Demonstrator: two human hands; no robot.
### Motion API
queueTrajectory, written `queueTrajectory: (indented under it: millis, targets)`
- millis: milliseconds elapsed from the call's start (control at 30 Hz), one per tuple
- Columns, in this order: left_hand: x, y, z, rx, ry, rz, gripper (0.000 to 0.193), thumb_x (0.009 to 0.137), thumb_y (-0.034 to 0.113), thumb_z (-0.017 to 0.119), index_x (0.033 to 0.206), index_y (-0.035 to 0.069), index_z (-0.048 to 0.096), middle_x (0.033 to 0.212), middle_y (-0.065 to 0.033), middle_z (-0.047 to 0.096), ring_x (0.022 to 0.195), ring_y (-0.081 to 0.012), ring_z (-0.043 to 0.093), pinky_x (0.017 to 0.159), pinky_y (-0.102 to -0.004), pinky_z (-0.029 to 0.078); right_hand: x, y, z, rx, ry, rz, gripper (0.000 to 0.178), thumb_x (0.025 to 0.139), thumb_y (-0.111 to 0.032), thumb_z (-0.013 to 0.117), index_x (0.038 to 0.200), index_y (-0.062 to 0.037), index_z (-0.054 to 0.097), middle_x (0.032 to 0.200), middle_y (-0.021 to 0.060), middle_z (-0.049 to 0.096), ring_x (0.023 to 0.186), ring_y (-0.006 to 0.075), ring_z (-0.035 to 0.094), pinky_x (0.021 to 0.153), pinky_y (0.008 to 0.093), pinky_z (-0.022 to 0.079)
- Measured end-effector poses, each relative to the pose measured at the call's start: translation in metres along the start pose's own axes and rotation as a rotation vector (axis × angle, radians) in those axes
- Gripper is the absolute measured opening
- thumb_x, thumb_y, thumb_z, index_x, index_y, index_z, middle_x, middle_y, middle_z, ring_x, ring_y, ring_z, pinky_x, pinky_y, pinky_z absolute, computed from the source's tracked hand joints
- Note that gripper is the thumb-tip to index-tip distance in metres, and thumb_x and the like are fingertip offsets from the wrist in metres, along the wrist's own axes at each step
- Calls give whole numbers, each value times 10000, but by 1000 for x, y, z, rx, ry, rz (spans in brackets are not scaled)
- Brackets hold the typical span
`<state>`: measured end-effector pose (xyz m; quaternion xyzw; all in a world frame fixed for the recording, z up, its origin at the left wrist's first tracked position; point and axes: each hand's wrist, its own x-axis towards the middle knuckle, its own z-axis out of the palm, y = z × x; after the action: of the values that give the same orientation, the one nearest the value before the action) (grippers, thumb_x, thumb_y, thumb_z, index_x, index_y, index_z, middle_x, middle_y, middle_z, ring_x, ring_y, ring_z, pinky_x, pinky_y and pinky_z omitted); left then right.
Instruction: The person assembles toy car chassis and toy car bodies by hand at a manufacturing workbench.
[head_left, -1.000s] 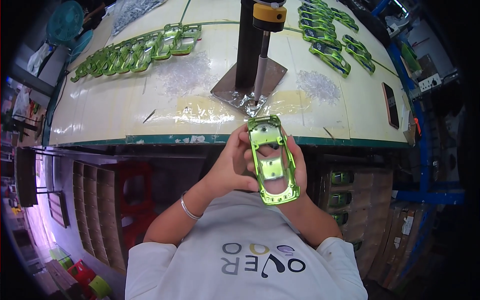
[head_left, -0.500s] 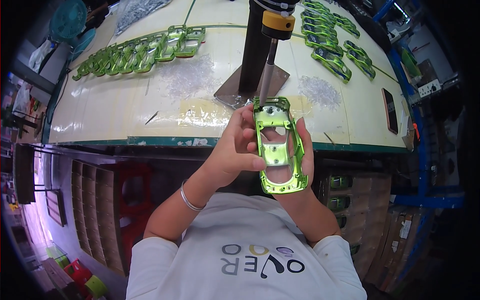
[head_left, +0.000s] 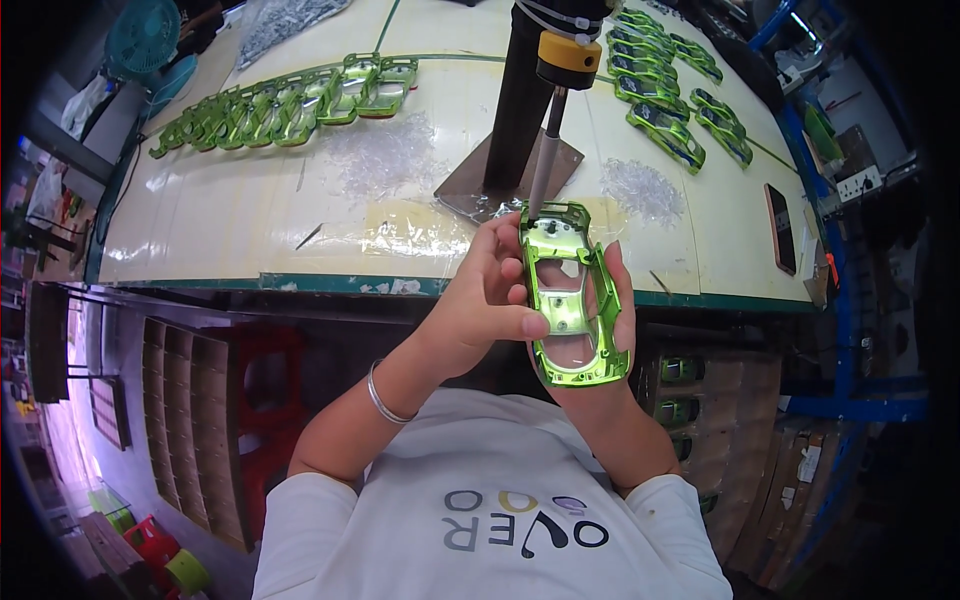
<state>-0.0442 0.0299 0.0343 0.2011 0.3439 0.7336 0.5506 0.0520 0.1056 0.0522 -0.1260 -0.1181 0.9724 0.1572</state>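
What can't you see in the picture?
All in the head view:
Green car shell: its far side is turned away from the camera.
Right hand: partly hidden behind the shell.
Grey-shafted tool: its top is cut off by the upper edge; its tip is too small and dark.
Clear bits right of it: too small to count.

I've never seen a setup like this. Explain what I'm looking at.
No robot here: a person works bare-handed, seen from above by a wide fisheye camera on their own head, so straight edges bend. The left hand and right hand hold a green car shell. Its far end is at the tip of a hanging tool beside a dark post. On the table are more green shells, loose clear pieces and a phone.
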Motion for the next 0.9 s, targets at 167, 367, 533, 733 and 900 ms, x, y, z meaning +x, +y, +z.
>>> queueTrajectory:
  millis: [167, 367, 533, 733, 900]
  targets:
    - [2, -3, -4, -7, -28, 34, 937, 514, 41, 699, 1264, 54, 137, 1030, -29, 377, 864, -93, 401, 810, -205, 360, 0, 3, 1, -83, 33, -56, 661, 838, -515, 282, 1174, 46, 382, 1039, 161, 528, 803, 197, 560, 716, 276, 463]
    - [-1, 0, 9, -34, -3, 48, 937, 552, 48, 702, 1261, 10, 91, 1109, -105, 390, 828, -113, 458, 722, -222, 422, -6, 6, -7, -79, 35, -128, 679, 815, -576, 253, 1123, 0, 436, 946, 148, 555, 799, 203, 556, 697, 283, 455]
    - [-2, 3, 7, 34, -50, 16, 942, 570, 21, 698, 1258, 18, 54, 1125, -141, 377, 809, -129, 482, 522, -199, 456, -5, 2, -14, -184, -61, -79, 655, 796, -603, 251, 1036, -33, 467, 768, 99, 543, 618, 185, 533, 530, 295, 450]
    - [-2, 2, 10, 58, -18, 32, 936, 592, 2, 689, 1256, 25, 30, 1142, -157, 367, 822, -156, 490, 510, -212, 467, -1, 0, -18, -221, 75, -93, 610, 795, -576, 269, 990, -35, 473, 685, 93, 507, 505, 164, 487, 378, 256, 396]
    - [-4, -13, -4, 96, -4, 96, 992, 597, 87, 725, 1277, 31, 6, 1185, -160, 347, 1041, -222, 420, 860, -324, 379, 10, 1, -21, -232, 255, -111, 585, 799, -553, 282, 978, -30, 473, 679, 114, 503, 483, 167, 472, 365, 251, 384]
